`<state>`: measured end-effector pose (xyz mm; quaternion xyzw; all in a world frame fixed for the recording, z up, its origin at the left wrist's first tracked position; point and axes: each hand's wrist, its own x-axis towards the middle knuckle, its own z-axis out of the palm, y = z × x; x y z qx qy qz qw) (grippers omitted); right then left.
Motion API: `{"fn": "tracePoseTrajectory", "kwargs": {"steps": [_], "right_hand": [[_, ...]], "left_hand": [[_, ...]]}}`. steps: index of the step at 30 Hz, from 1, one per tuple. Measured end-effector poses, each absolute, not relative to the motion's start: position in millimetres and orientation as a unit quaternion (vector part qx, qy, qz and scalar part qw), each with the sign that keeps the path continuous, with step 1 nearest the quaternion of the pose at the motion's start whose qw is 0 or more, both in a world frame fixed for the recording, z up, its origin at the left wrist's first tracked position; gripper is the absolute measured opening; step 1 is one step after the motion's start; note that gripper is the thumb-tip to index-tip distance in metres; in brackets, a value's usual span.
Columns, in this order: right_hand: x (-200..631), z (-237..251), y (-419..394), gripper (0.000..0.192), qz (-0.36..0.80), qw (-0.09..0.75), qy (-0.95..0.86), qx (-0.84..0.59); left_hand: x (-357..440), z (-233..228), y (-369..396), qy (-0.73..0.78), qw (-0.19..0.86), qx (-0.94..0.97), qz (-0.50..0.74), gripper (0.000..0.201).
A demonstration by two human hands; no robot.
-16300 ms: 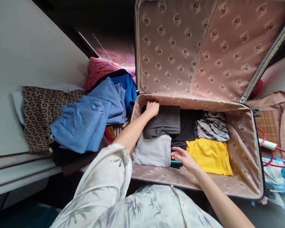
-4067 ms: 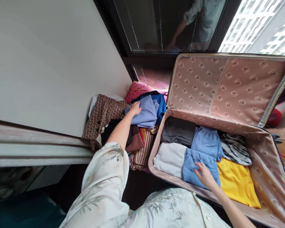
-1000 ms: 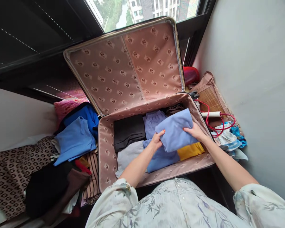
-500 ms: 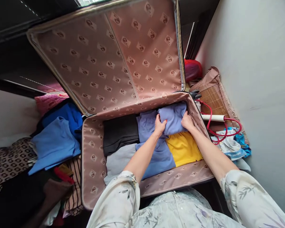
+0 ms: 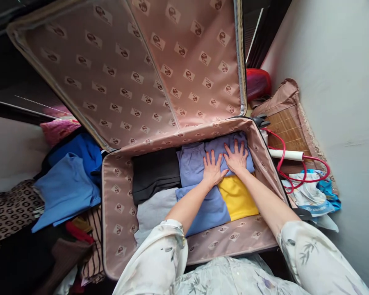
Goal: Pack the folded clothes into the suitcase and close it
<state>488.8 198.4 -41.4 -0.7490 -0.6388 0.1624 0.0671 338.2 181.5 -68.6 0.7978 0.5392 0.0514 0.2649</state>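
Note:
An open suitcase [image 5: 117, 196] with pink patterned lining holds folded clothes. My left hand [image 5: 212, 169] and my right hand [image 5: 236, 156] lie flat, fingers spread, side by side on a folded light-blue garment [image 5: 222, 144] in the far right corner of the case. Neither hand grips anything. Below them lie a yellow garment [image 5: 238, 197] and another blue garment [image 5: 207, 209]. A dark grey garment [image 5: 155, 172] and a pale grey one [image 5: 153, 211] fill the left half.
The raised lid [image 5: 135, 69] stands behind the case. A heap of clothes, topped by a blue one [image 5: 66, 188], lies to the left. On the right are a red cord [image 5: 295, 172], a bamboo mat [image 5: 287, 127] and a wall.
Both hands carried the folded light-blue garment to the far right corner of the case, let go of it and now press flat on it.

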Motion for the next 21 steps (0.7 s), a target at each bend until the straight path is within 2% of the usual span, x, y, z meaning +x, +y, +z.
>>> {"fn": "tracePoseTrajectory", "kwargs": {"steps": [4,9,11,14,17,19,21], "right_hand": [[494.5,-60.1,213.7,0.058,0.162,0.047,-0.639,-0.75],[500.9,-57.2,207.7,0.061,0.165,0.019,-0.648,-0.744],[505.1,-56.1,209.8,0.063,0.173,0.004,-0.643,-0.746],[504.2,-50.6,209.9,0.066,0.16,-0.005,-0.651,-0.742],[493.0,-36.6,187.3,0.066,0.106,0.044,-0.649,-0.752],[482.5,-27.9,160.6,0.069,0.11,0.069,-0.637,-0.76],[471.6,-24.3,131.9,0.071,0.15,0.08,-0.628,-0.759]], "left_hand": [[344.3,-70.7,193.2,0.542,0.273,0.794,0.03,0.094],[336.5,-39.6,196.9,0.5,0.34,0.795,-0.041,0.104],[313.2,-23.5,191.4,0.493,0.341,0.801,-0.005,0.096],[241.3,10.3,179.2,0.537,0.289,0.783,0.122,0.068],[126.1,61.6,169.3,0.619,0.202,0.727,0.22,0.044],[38.1,96.3,164.7,0.701,0.128,0.664,0.227,0.042],[-43.5,120.5,157.4,0.777,0.073,0.606,0.155,0.052]]}}
